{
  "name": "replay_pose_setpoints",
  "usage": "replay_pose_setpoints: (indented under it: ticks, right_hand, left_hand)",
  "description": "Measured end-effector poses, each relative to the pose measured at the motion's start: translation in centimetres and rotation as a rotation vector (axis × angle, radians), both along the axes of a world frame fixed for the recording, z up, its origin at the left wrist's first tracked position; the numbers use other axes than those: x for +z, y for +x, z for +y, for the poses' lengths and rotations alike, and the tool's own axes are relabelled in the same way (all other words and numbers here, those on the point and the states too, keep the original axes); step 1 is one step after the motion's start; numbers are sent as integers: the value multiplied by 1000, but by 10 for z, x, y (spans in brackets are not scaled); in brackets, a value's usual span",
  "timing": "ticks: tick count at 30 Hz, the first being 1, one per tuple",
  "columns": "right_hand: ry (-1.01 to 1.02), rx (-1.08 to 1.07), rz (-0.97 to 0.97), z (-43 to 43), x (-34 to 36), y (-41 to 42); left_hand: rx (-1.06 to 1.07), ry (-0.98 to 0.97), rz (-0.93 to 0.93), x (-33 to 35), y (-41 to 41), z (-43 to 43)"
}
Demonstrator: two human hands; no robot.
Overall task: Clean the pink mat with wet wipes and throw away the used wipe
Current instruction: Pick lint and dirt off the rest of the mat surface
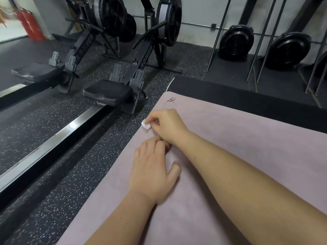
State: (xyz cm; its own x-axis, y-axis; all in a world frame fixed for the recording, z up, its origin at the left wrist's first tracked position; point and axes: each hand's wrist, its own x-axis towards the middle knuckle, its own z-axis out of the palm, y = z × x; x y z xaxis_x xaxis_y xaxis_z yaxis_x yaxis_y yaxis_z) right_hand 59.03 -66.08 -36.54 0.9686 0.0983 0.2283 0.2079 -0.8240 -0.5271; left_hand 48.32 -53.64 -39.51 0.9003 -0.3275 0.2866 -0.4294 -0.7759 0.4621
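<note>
Speckled black gym flooring [70, 183] underfoot, and stretched across it at a slant is the pink mat [238, 165], filling the lower right of the view, with a dark hand-drawn mark [171, 100] near its far corner. Right at the mat's left edge sits the wipe [146, 125], a small crumpled white wad, pinched between the fingertips of the right hand [169, 126] and pressed down against the pink surface. That right forearm reaches in long from the lower right. Just beneath it, the left hand [152, 172] rests palm down on the mat, thumb spread out to the side, nothing in its grasp; its fingertips are tucked under the right wrist. Beyond the far end, a black mat [238, 96] lies under the pink one. Off to the left, two rowing machines stand side by side, the nearer one's seat [108, 92] and shiny rail [53, 142] close to the mat's edge. Red fire extinguishers [30, 23] stand in the far left corner.
</note>
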Motion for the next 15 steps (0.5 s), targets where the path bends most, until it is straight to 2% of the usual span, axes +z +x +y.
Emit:
replay_pose_setpoints:
  ticks: [4,7,10,11,15]
  right_hand:
    - [-253,4,-93,-47,-1,11]
    - [-511,-200,-99,-97,-6,17]
    - [-478,-564,-90,-146,-8,17]
    - [-451,-615,-65,-154,-8,16]
    - [-466,-485,2,-126,-1,9]
  left_hand:
    - [-9,-2,-18,-1,0,0]
    - [-10,-1,-18,0,-1,0]
    - [-12,10,-19,-1,0,-1]
    - [-12,16,-19,-1,0,-1]
    - [-14,17,-24,-2,1,-1]
